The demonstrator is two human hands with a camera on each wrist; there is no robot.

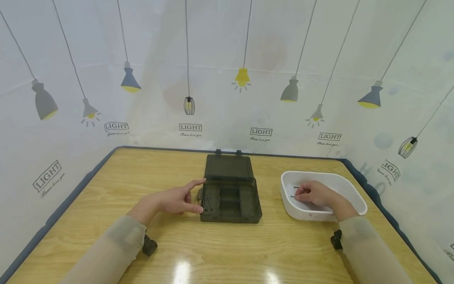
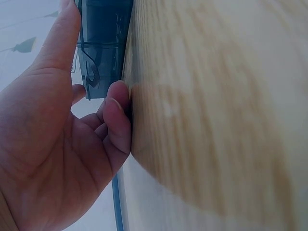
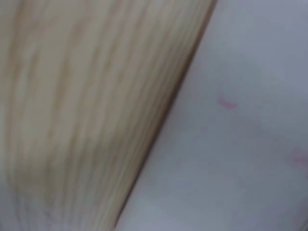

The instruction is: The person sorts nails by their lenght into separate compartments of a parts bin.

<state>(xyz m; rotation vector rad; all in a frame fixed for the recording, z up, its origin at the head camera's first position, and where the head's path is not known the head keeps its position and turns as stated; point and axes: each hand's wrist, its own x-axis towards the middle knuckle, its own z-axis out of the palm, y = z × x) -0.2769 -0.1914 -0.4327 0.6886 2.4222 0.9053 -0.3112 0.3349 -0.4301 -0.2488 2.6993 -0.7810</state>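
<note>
A dark see-through compartment case (image 1: 250, 201) lies with its lid (image 1: 228, 167) folded back. Several long dark screws (image 1: 205, 203) lie in its left compartment. My left hand (image 1: 179, 199) touches the case's left side with outstretched thumb and forefinger. In the left wrist view its other fingers (image 2: 118, 122) curl against the table, near the case's latch (image 2: 90, 67). Inside a white tray (image 1: 349, 193), my right hand (image 1: 315, 193) pinches a screw (image 1: 292, 196) between thumb and fingertips. Another screw (image 1: 296, 187) shows just behind those fingertips. The right hand is outside the right wrist view.
Both things stand on a wood-grain table (image 1: 152, 165), the tray to the right of the case. In the right wrist view the tray's outer wall (image 3: 240, 144) fills one side. A lamp-print cloth (image 1: 220, 98) hangs behind the table.
</note>
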